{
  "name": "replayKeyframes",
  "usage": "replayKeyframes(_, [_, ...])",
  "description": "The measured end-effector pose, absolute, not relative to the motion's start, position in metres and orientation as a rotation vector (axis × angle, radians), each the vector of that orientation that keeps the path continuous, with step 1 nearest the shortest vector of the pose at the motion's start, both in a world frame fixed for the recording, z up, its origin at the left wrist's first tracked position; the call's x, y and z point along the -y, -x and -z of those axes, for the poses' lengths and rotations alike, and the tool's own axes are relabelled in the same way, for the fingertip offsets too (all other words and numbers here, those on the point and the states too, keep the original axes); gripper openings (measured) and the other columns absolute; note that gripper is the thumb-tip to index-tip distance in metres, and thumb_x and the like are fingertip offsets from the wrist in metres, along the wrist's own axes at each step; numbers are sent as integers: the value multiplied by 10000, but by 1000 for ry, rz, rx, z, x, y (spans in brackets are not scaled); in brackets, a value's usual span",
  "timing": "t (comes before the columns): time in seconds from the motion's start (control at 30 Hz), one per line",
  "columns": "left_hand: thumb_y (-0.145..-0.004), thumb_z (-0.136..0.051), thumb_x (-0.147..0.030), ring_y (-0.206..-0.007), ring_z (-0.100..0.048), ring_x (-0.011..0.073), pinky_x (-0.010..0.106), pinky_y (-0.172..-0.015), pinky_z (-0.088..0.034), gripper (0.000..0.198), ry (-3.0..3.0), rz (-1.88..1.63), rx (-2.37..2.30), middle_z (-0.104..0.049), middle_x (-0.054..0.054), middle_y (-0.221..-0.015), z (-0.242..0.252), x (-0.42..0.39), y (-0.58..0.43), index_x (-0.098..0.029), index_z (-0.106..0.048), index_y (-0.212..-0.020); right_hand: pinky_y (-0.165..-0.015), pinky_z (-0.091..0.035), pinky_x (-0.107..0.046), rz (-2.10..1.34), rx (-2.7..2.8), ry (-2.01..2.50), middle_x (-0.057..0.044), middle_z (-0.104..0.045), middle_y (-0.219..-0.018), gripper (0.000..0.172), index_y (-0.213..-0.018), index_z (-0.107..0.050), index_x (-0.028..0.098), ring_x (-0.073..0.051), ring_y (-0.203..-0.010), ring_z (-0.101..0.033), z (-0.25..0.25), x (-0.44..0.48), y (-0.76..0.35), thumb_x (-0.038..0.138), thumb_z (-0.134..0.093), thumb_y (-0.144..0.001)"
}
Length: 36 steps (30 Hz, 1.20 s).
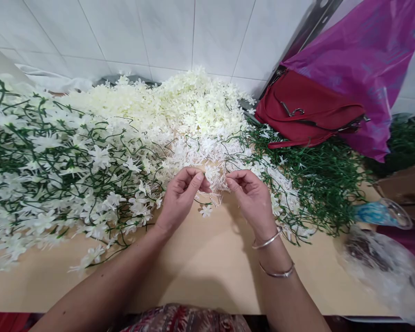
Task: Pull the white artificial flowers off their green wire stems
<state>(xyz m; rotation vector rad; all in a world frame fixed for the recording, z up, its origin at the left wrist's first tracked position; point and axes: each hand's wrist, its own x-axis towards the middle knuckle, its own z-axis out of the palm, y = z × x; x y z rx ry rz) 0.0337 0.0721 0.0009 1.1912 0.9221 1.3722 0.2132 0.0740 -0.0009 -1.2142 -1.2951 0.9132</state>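
Above the front of the pale table (200,276), the left hand (181,196) and the right hand (254,198) were held close together, presumably for fine fingertip control. Fingers were curled in on both, thumbs nearly or fully pinched; whether anything thin was gripped could not be told. White flowers (100,157) and green stems (311,184) were heaped around, probably for easy reach. And between the hands, just beside the left thumb, a white blossom (212,172) was seen; below, a second blossom (205,211) was spotted!
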Motion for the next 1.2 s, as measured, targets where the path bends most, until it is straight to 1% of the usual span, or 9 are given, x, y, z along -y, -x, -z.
replayKeyframes(0.13, [-989, -640, -410, -719, -650, 133, 265, -741, -541, 225, -1207, -1412, -945, -691, 7, -809, -3, -72, -32, -195, -625, -924, -746, -455, -349, -688, 1726, 1309, -17, -663, -830, 82, -826, -695, 238, -197, -789, -591, 6, -73, -215, 224, -697, -907])
replayKeyframes(0.23, [-991, -626, -399, -696, -625, 132, 261, -716, -521, 247, -1293, -1290, -910, -671, 7, -769, -9, -73, -28, -193, -620, -854, -723, -417, -353, -596, 1971, 1360, -21, -617, -797, 107, -797, -681, 236, -210, -774, -564, 11, -73, -214, 189, -710, -888])
replayKeyframes(0.43, [-934, -669, -299, -641, -610, 138, 244, -604, -440, 171, -1776, -579, -730, -706, 16, -726, -17, -76, -10, -200, -754, -824, -757, -433, -359, -511, 1901, 1396, -49, -632, -884, 149, -836, -634, 226, -224, -838, -589, 9, -73, -214, 162, -573, -956])
replayKeyframes(0.6, [-904, -722, -224, -707, -663, 150, 244, -674, -463, 117, -2070, -292, -704, -771, 36, -774, -14, -79, -6, -199, -833, -877, -738, -464, -332, -434, 1705, 1425, -26, -639, -866, 127, -847, -628, 224, -198, -798, -603, 12, -76, -216, 163, -573, -944])
replayKeyframes(0.8, [-964, -671, -211, -765, -687, 142, 235, -735, -476, 145, -2151, -396, -783, -783, 37, -859, -14, -82, -4, -181, -804, -916, -757, -498, -333, -456, 1596, 1398, -32, -649, -907, 115, -877, -648, 218, -195, -819, -621, 16, -76, -214, 136, -578, -917])
replayKeyframes(0.93, [-876, -749, -136, -761, -667, 141, 233, -718, -466, 111, -2183, -535, -1056, -747, 35, -910, -6, -82, -7, -158, -747, -984, -779, -504, -338, -520, 1505, 1367, -27, -638, -920, 94, -870, -662, 215, -190, -839, -625, 16, -76, -212, 145, -607, -901])
replayKeyframes(1.0, [-824, -800, -149, -741, -651, 146, 243, -695, -452, 150, -2221, -447, -1093, -730, 33, -924, -3, -81, -9, -164, -737, -960, -783, -497, -337, -551, 1459, 1344, -23, -636, -916, 80, -862, -670, 214, -186, -842, -621, 15, -76, -211, 156, -625, -894])
replayKeyframes(1.1, [-842, -767, -152, -722, -624, 147, 254, -673, -420, 61, -2283, -348, -1054, -714, 21, -907, 0, -79, -10, -184, -736, -884, -781, -478, -334, -619, 1362, 1314, -19, -644, -892, 46, -834, -680, 212, -180, -830, -607, 15, -76, -209, 191, -673, -874])
replayKeyframes(1.2, [-894, -709, -187, -698, -602, 140, 253, -665, -415, 33, -2152, -506, -1061, -699, 5, -820, 4, -80, -12, -191, -724, -865, -762, -469, -325, -821, 1200, 1255, -4, -669, -837, 66, -841, -691, 217, -170, -787, -602, 15, -76, -206, 236, -753, -829])
